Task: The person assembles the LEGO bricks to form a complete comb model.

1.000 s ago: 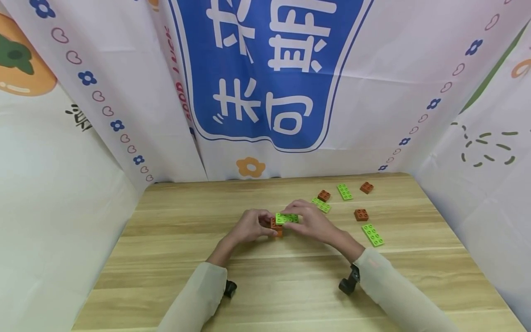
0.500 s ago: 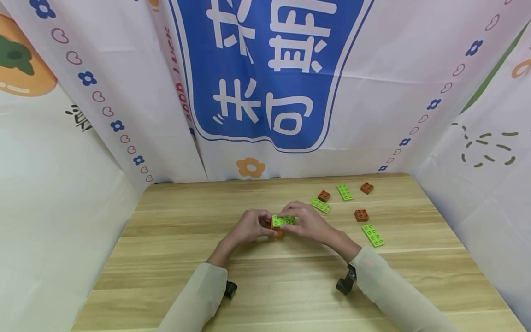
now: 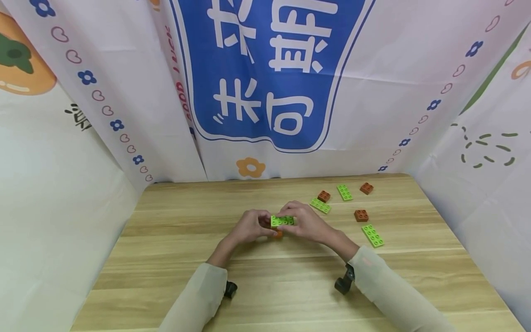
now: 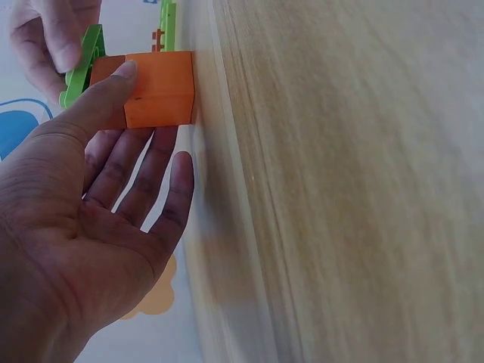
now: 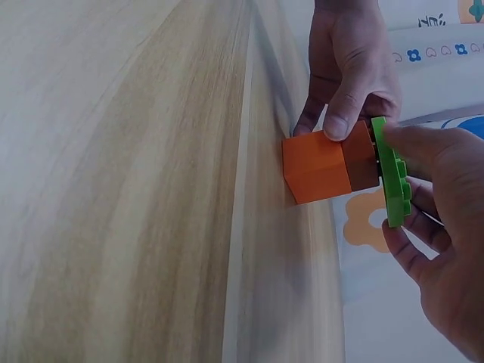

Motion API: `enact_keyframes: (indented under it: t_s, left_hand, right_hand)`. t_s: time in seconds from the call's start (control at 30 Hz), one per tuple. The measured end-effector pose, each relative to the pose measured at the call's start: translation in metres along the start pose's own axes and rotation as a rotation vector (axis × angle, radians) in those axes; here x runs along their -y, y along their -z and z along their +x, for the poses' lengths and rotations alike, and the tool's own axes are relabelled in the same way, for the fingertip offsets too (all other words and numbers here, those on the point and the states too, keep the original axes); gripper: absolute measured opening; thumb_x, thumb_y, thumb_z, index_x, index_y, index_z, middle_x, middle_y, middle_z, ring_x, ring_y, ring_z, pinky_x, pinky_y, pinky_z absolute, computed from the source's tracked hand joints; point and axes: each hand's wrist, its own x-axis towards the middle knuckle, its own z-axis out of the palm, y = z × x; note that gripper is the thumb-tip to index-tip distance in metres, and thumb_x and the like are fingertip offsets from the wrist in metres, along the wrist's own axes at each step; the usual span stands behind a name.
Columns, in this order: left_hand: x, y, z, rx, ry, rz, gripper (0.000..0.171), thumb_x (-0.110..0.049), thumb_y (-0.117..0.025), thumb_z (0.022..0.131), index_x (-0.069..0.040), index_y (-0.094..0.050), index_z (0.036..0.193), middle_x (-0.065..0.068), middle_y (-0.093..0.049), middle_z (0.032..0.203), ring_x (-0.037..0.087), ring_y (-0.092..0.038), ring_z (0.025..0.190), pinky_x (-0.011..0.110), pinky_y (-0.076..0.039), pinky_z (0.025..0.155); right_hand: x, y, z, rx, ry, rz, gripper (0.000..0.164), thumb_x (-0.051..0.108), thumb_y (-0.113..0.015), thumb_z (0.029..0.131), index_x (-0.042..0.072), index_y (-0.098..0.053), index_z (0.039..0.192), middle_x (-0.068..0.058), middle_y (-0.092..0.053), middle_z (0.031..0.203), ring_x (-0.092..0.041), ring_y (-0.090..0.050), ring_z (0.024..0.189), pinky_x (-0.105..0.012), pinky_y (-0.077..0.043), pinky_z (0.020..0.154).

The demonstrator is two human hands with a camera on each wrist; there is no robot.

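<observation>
Thumb and fingers of my left hand point(image 3: 251, 227) grip a small stack standing on the table. It consists of an orange building block point(image 4: 160, 83) below and a brown brick point(image 5: 361, 157) on top. My right hand point(image 3: 309, 222) pinches a flat lime-green studded brick point(image 3: 281, 221) by its long sides. In the right wrist view this green brick lies against the top of the brown one, slightly tilted, with a narrow dark gap between them. From the head view it covers most of the brown brick, and its right end reaches out past the stack.
Right of the hands lie a green brick point(image 3: 321, 205) with a brown brick point(image 3: 324, 196) against it. Farther right are green bricks point(image 3: 345, 192) point(image 3: 373, 235) and brown bricks point(image 3: 366, 188) point(image 3: 361, 215). A printed cloth point(image 3: 365, 115) hangs behind the wooden table point(image 3: 174, 221).
My right hand has moved slightly left with the green brick, which now sits over the brown brick instead of at its right. The left hand has kept its place around the stack.
</observation>
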Motion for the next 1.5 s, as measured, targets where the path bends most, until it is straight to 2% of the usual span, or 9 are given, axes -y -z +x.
enact_keyframes:
  t_s: [0.23,1.03,1.5]
  left_hand:
    - [0.002,-0.001,-0.001,-0.006,0.003,0.005,0.022,-0.012,-0.091,0.085,-0.009,-0.077,0.103,-0.001,-0.077,0.098,0.010,-0.072,0.089,0.028,-0.061,0.082]
    - [0.001,0.000,0.000,-0.003,-0.003,-0.003,0.021,-0.011,-0.091,0.084,-0.010,-0.078,0.100,-0.001,-0.078,0.096,0.011,-0.072,0.088,0.028,-0.062,0.082]
    - [0.001,0.000,0.001,-0.006,0.019,-0.008,0.023,-0.012,-0.092,0.084,-0.010,-0.078,0.101,-0.002,-0.078,0.096,0.011,-0.072,0.089,0.029,-0.061,0.084]
  right_hand:
    - [-0.002,-0.002,0.002,-0.007,-0.012,0.009,0.024,0.023,-0.081,0.097,0.009,-0.082,0.116,0.000,-0.074,0.109,-0.014,-0.068,0.103,-0.032,-0.059,0.088]
    - [0.011,0.003,0.009,0.040,-0.050,-0.035,0.024,0.019,-0.082,0.095,0.004,-0.082,0.113,-0.003,-0.073,0.104,-0.017,-0.068,0.097,-0.032,-0.058,0.084]
    - [0.011,0.000,0.010,0.041,-0.055,-0.081,0.023,0.019,-0.082,0.095,0.004,-0.082,0.112,-0.003,-0.072,0.103,-0.017,-0.067,0.096,-0.031,-0.058,0.083]
